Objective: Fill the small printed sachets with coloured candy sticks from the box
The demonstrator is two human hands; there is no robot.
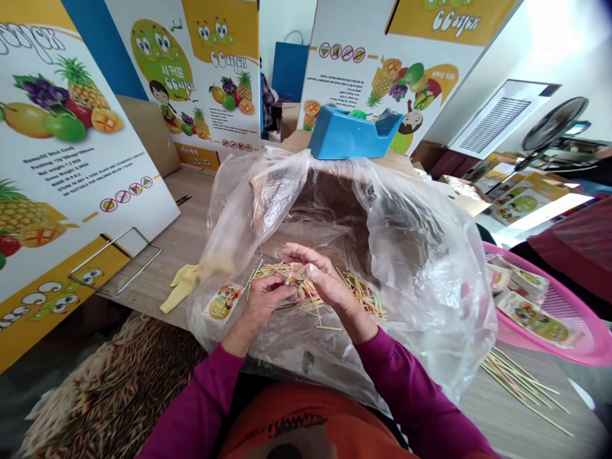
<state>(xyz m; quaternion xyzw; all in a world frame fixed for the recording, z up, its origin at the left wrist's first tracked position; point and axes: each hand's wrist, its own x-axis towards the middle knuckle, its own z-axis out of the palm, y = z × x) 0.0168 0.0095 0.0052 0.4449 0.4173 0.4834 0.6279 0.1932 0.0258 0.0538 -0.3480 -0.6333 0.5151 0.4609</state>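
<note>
Pinching a small printed packet (295, 279) between thumb and fingers, our left hand (268, 294) is holding it above a heap of thin coloured sticks (366, 293) near the middle of the table (194, 197). Our right hand (329, 280) is facing it from just beside, its fingers extending loosely rather than clenching; whether they are touching the packet, we cannot tell. We are wearing purple sleeves (401, 376), and our forearms are crossing the near edge of a clear plastic sheet (425, 268), which is spreading around the sticks and draping over the mouth of a cardboard box (329, 197) on the far side. A blue tape dispenser (351, 137) is sitting on top of that box. At left, a second packet (223, 303) is lying just beside the heap, with a pale yellow cloth (179, 290) resting farther left and a bent wire frame (157, 254) standing against a tall fruit-printed carton (90, 172). Another carton (224, 70) is standing on the far left. At right, a pink basket (597, 335) is holding several more packets (538, 319), while loose pale sticks (523, 386) are lying on the table at its near side. A black fan (554, 124) is standing far right.
</note>
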